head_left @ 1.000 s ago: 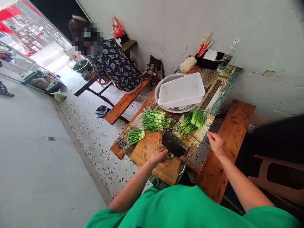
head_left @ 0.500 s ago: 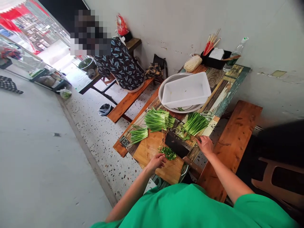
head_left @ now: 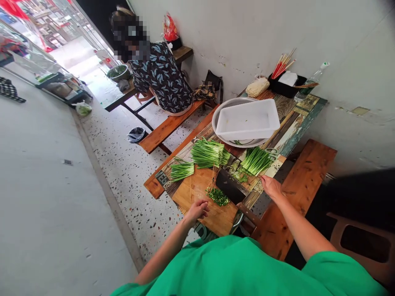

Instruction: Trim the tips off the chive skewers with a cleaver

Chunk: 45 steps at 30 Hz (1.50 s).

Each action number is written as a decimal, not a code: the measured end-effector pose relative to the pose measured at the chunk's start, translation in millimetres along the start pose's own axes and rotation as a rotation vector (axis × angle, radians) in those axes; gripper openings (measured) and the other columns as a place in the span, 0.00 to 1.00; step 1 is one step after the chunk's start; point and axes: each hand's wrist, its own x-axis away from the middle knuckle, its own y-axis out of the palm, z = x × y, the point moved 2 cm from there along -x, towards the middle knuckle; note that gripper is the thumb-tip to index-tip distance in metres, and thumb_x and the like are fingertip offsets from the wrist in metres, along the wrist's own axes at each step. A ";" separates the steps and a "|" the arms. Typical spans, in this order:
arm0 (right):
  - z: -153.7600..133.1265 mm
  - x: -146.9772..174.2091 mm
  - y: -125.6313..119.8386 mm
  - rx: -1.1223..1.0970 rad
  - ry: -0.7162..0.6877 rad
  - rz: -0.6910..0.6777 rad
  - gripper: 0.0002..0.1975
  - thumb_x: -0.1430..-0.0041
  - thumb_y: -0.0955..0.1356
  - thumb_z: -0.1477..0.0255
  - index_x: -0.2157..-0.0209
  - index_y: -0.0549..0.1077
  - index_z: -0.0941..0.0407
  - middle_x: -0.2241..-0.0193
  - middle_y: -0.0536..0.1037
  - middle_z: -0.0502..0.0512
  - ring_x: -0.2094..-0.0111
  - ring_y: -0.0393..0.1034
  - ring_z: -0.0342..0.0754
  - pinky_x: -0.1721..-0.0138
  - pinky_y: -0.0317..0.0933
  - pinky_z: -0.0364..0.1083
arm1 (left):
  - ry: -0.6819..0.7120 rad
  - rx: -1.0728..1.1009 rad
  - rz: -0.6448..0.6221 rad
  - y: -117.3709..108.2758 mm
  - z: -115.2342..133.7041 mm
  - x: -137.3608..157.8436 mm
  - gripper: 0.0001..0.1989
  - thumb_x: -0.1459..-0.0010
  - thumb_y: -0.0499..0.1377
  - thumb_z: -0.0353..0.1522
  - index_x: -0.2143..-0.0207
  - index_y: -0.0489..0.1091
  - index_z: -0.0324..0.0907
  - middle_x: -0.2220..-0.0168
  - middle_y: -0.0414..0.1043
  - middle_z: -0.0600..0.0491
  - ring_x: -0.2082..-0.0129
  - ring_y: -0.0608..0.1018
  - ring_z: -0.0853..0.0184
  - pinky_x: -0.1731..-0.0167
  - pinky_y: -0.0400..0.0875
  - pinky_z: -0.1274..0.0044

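Observation:
My left hand (head_left: 199,210) hovers over the near left part of the wooden cutting board (head_left: 200,185), its fingers loosely curled and nothing visible in them. At the cut ends of the right bunch of chives (head_left: 256,160), my right hand (head_left: 271,187) has its fingertips pinched together; whatever is between them is too small to make out. Chopped greens (head_left: 218,196) lie on the board beside several thin skewers (head_left: 213,177). A cleaver (head_left: 228,184) rests along the board's right edge. Beyond the board are a large chive pile (head_left: 206,153) and a smaller bunch (head_left: 182,170).
A white plastic tub (head_left: 247,123) sits tilted in a round metal basin (head_left: 216,123). Scissors (head_left: 272,153) lie by the right bunch. Behind stand a black box (head_left: 279,88) and a bottle (head_left: 308,84). Another person (head_left: 163,78) sits on a bench (head_left: 166,131).
My left hand has drawn slightly left, away from the chopped greens. My right hand stays by the right bunch of chives. The view has shifted a little.

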 end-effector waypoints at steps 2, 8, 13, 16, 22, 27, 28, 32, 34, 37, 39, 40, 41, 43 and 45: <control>8.9 4.7 -16.3 -0.025 -0.012 0.048 0.19 0.34 0.55 0.64 0.64 0.75 0.53 0.69 0.79 0.56 0.68 0.71 0.48 0.71 0.52 0.44 | 0.003 0.001 0.004 -2.0 -2.1 -0.7 0.17 0.45 0.62 0.41 0.58 0.67 0.40 0.74 0.70 0.57 0.82 0.69 0.76 0.81 0.55 0.82; 45.6 21.0 -78.9 -0.369 0.020 0.171 0.17 0.43 0.62 0.58 0.71 0.76 0.54 0.78 0.74 0.53 0.75 0.65 0.46 0.74 0.51 0.44 | -0.007 -0.013 -0.005 -2.5 -12.1 -5.0 0.14 0.43 0.60 0.38 0.58 0.66 0.40 0.75 0.69 0.58 0.82 0.69 0.76 0.82 0.54 0.82; 59.5 56.2 -121.2 -0.914 0.219 -0.044 0.23 0.55 0.68 0.50 0.70 0.74 0.57 0.85 0.61 0.43 0.85 0.48 0.37 0.82 0.41 0.41 | 0.001 -0.036 -0.026 2.0 -20.5 -7.1 0.17 0.45 0.62 0.41 0.59 0.66 0.39 0.75 0.68 0.58 0.82 0.68 0.76 0.82 0.54 0.82; 55.9 84.6 -148.4 -1.105 0.295 -0.197 0.26 0.59 0.72 0.49 0.66 0.73 0.57 0.84 0.58 0.40 0.86 0.40 0.34 0.83 0.34 0.39 | -0.009 -0.054 -0.041 4.9 -25.6 -8.2 0.18 0.46 0.62 0.42 0.59 0.66 0.39 0.76 0.68 0.58 0.83 0.68 0.75 0.83 0.53 0.81; 23.5 96.2 -226.2 -1.232 0.128 -0.279 0.23 0.54 0.72 0.50 0.65 0.72 0.55 0.83 0.55 0.40 0.85 0.37 0.34 0.85 0.33 0.39 | -0.022 -0.047 -0.026 6.0 -33.9 -12.4 0.13 0.43 0.60 0.40 0.62 0.66 0.41 0.78 0.67 0.60 0.84 0.68 0.75 0.84 0.52 0.82; -36.6 21.5 -282.5 -1.237 -0.036 -0.145 0.16 0.49 0.71 0.57 0.66 0.71 0.54 0.84 0.55 0.40 0.85 0.38 0.34 0.86 0.36 0.39 | -0.003 0.016 0.034 -1.4 -34.3 -10.2 0.11 0.44 0.60 0.38 0.64 0.66 0.40 0.78 0.67 0.59 0.85 0.68 0.75 0.84 0.53 0.81; -50.1 0.2 -287.5 -1.224 -0.035 -0.088 0.15 0.48 0.70 0.59 0.66 0.71 0.55 0.84 0.56 0.40 0.86 0.38 0.34 0.86 0.36 0.39 | 0.001 0.046 0.038 -3.3 -35.2 -9.6 0.11 0.45 0.61 0.39 0.64 0.66 0.41 0.78 0.67 0.59 0.85 0.68 0.75 0.84 0.54 0.81; -94.7 -79.9 -282.2 -1.036 0.076 0.217 0.12 0.42 0.65 0.62 0.67 0.72 0.58 0.85 0.60 0.42 0.87 0.41 0.34 0.86 0.40 0.39 | -0.025 0.112 0.101 -12.5 -48.3 -12.2 0.12 0.47 0.62 0.39 0.64 0.66 0.42 0.79 0.67 0.59 0.85 0.68 0.74 0.85 0.52 0.81; -108.3 -107.9 -269.4 -0.844 0.161 0.377 0.15 0.40 0.63 0.63 0.65 0.74 0.60 0.85 0.64 0.45 0.87 0.47 0.36 0.85 0.45 0.41 | -0.057 0.133 0.146 -17.3 -60.1 -15.1 0.13 0.47 0.62 0.40 0.64 0.66 0.42 0.80 0.67 0.59 0.86 0.68 0.73 0.85 0.50 0.82; -121.3 -134.9 -246.4 -0.634 0.230 0.471 0.18 0.39 0.60 0.66 0.63 0.77 0.64 0.79 0.73 0.55 0.82 0.62 0.42 0.80 0.54 0.43 | -0.076 0.201 0.170 -22.8 -77.4 -16.1 0.15 0.49 0.63 0.41 0.63 0.65 0.44 0.80 0.67 0.59 0.86 0.68 0.73 0.85 0.50 0.82; -129.0 -147.0 -232.9 -0.511 0.247 0.465 0.18 0.39 0.60 0.68 0.62 0.78 0.64 0.71 0.78 0.63 0.73 0.70 0.48 0.73 0.59 0.45 | -0.097 0.226 0.180 -24.7 -85.8 -12.9 0.16 0.50 0.63 0.42 0.64 0.65 0.44 0.80 0.68 0.59 0.86 0.68 0.73 0.84 0.51 0.82; -133.5 -152.2 -227.0 -0.452 0.251 0.449 0.18 0.39 0.60 0.70 0.61 0.79 0.64 0.67 0.79 0.66 0.68 0.73 0.50 0.70 0.61 0.45 | -0.112 0.233 0.183 -24.9 -88.6 -10.6 0.17 0.51 0.63 0.43 0.64 0.65 0.44 0.81 0.68 0.59 0.86 0.68 0.73 0.84 0.51 0.82; -138.7 -156.8 -221.7 -0.396 0.254 0.427 0.18 0.39 0.60 0.70 0.60 0.79 0.64 0.63 0.79 0.68 0.64 0.74 0.52 0.66 0.62 0.46 | -0.122 0.240 0.181 -24.5 -90.6 -8.4 0.18 0.51 0.64 0.44 0.64 0.65 0.44 0.80 0.68 0.59 0.85 0.68 0.73 0.84 0.51 0.82; -150.9 -164.4 -212.7 -0.297 0.253 0.375 0.19 0.38 0.60 0.71 0.59 0.79 0.64 0.60 0.79 0.72 0.59 0.74 0.54 0.62 0.64 0.47 | -0.125 0.251 0.183 -22.8 -92.6 -5.3 0.20 0.53 0.64 0.46 0.64 0.66 0.45 0.80 0.68 0.60 0.85 0.69 0.73 0.83 0.51 0.83; -164.0 -168.8 -205.3 -0.211 0.234 0.324 0.19 0.38 0.60 0.71 0.59 0.79 0.65 0.61 0.79 0.73 0.57 0.74 0.55 0.60 0.64 0.49 | -0.135 0.248 0.212 -21.2 -94.3 -4.8 0.22 0.54 0.65 0.47 0.64 0.65 0.44 0.80 0.67 0.60 0.85 0.68 0.73 0.84 0.50 0.82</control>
